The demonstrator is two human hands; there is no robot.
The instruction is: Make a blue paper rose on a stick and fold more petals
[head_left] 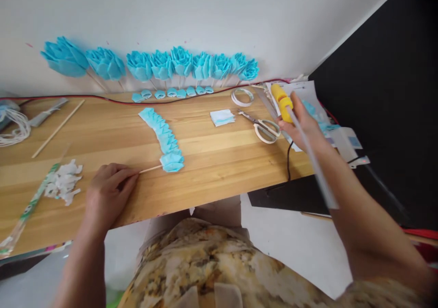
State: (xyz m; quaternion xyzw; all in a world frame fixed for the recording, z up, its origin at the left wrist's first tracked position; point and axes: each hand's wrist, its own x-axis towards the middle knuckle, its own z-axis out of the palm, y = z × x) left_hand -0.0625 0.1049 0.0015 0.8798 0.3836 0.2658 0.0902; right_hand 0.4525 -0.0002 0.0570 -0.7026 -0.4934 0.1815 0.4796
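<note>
Blue paper flower (171, 162) stick pinched in left hand (108, 187), right hand (301, 124) gripping glue gun (282, 99)

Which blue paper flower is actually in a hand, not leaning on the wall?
The half-made flower at the near end of the petal strip. The left hand pinches its stick flat on the table; the finished flowers lean against the wall untouched.

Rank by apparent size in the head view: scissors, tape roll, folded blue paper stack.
1. scissors, largest
2. tape roll and folded blue paper stack look about alike; the roll lies farther back, so no ranking between them.
</note>
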